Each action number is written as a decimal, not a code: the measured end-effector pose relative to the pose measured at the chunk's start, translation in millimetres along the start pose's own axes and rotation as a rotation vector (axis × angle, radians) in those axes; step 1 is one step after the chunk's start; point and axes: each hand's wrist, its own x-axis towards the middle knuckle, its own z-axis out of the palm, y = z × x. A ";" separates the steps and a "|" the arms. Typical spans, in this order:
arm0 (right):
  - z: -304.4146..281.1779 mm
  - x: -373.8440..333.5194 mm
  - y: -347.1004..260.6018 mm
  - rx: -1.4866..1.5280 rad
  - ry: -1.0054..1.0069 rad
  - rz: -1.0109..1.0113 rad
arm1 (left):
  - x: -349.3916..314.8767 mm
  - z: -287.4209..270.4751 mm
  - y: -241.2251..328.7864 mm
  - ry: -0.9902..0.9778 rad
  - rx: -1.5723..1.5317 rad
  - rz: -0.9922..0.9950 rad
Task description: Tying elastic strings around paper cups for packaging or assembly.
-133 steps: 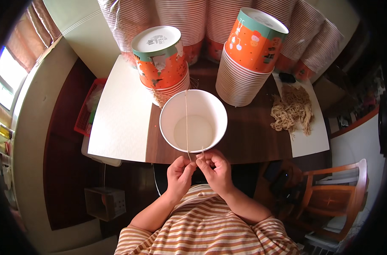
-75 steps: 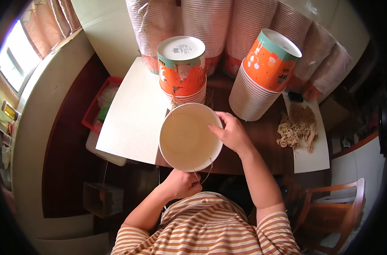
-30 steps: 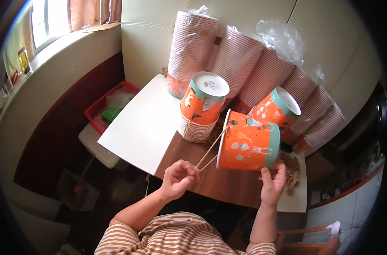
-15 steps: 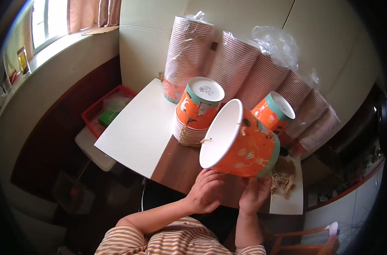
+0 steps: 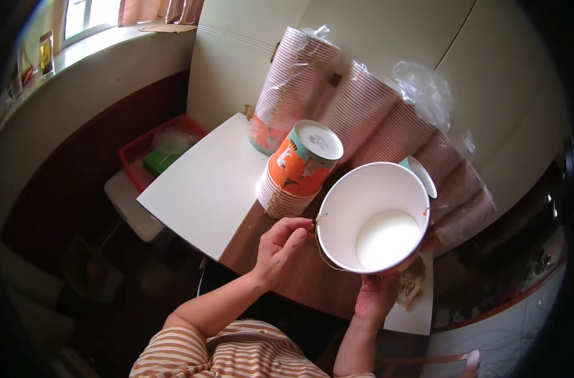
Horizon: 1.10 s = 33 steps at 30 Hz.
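A large orange paper bucket (image 5: 388,239) is tipped so that its white inside faces me. My right hand (image 5: 375,299) grips it from below, with most of the fingers hidden behind it. Thin twine passes through the rim at a small knot (image 5: 321,218) on the left side and hangs along the wall as a loop. My left hand (image 5: 280,249) is beside that knot, its fingers stretched toward it and the thumb apart from the fingertips. Just beyond, upside-down orange and green buckets (image 5: 296,170) are stacked with twine around their lower rims.
Tall plastic-wrapped bucket stacks (image 5: 299,82) lean at the back of the table (image 5: 198,183). Another upturned bucket (image 5: 422,173) is partly hidden behind the held one. Loose twine (image 5: 411,283) lies at the right. A red crate (image 5: 135,151) stands off the table's left side.
The bucket has turned from side-on to mouth toward me. My left hand has moved from under the rim up to the knot at the left. The right hand still supports it.
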 end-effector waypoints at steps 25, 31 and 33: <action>7.2 -12.0 -6.5 -0.562 -0.019 -0.263 | 16.0 -7.0 12.1 0.028 -0.210 -0.399; -20.8 -8.3 8.0 -0.889 0.112 -0.193 | 11.6 3.4 10.8 0.006 -0.346 -0.573; -16.9 -9.1 4.0 -0.867 0.010 -0.186 | 12.3 6.1 5.8 0.019 -0.433 -0.546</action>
